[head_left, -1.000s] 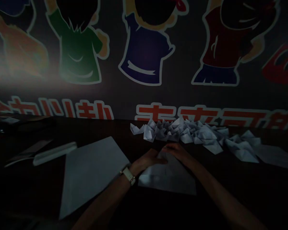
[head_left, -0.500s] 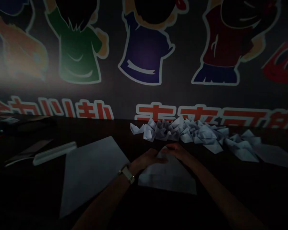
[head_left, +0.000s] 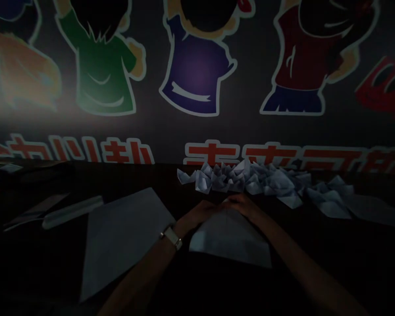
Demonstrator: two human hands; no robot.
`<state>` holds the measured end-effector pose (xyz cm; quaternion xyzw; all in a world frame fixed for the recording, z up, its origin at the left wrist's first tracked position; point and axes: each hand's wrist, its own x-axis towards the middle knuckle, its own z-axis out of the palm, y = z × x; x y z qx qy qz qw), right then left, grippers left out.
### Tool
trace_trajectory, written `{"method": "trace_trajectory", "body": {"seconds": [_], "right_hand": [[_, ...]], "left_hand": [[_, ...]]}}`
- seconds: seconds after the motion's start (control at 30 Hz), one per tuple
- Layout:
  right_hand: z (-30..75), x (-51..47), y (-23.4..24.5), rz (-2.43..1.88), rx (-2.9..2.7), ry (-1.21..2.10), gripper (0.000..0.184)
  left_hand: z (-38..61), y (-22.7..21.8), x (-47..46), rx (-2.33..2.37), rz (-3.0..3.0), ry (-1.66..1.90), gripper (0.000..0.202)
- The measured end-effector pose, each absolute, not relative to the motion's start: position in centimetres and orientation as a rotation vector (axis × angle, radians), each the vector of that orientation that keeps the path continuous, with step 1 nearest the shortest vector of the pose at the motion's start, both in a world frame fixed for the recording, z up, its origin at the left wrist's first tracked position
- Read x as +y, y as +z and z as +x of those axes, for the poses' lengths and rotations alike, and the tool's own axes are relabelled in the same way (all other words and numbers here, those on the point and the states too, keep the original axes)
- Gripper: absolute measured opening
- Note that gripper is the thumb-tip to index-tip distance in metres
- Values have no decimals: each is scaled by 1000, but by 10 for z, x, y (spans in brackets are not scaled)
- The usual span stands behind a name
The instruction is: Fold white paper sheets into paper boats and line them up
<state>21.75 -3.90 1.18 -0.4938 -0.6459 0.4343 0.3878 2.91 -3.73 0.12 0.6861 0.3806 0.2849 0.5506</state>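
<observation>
A folded sheet of white paper [head_left: 232, 239] lies before me on the dark table, narrow at its far end and wide at the near edge. My left hand [head_left: 204, 210], with a pale watch on its wrist, grips the paper's far left side. Close beside it, my right hand [head_left: 242, 204] has its fingers closed on the far tip. Dim light hides most of the fingertips of both hands. Left of the folded sheet rests a flat stack of white paper [head_left: 125, 237], partly under my left forearm.
Beyond my hands is a heap of folded paper shapes [head_left: 250, 177], spreading right toward a flat sheet [head_left: 375, 210]. At left lie a long white object [head_left: 72, 213] and a thin flat piece [head_left: 42, 208]. A wall with painted cartoon figures [head_left: 197, 70] rises behind.
My left hand has slid from the middle of the folded paper up to its far tip, beside my right hand. The paper's left edge now bows upward slightly.
</observation>
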Motion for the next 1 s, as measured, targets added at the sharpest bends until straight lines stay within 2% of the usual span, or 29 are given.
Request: {"method": "trace_trajectory", "body": {"seconds": [0.23,0.5,0.73,0.87,0.93,1.0], "right_hand": [[265,-27,19,-1341,-1364,1129,22],[273,-19,12,-1334,-1322,1136,24],[269,-19,6,-1387,-1401,989,24],[276,-13,-5,-1412,-1487,955,31],[277,-9,-15,-1411,-1596,876,35],[275,-3,-27,-1372,-1713,788,37]], "left_hand": [[15,-2,-24,863,1599,738,45],[21,-9,-18,1050,1648,860,46],[13,-4,-19,1622,1941,724,50],[15,3,-27,1901,2197,863,44],[20,2,-32,1777,2350,927,37],[29,-6,-37,1421,2551,927,31]]}}
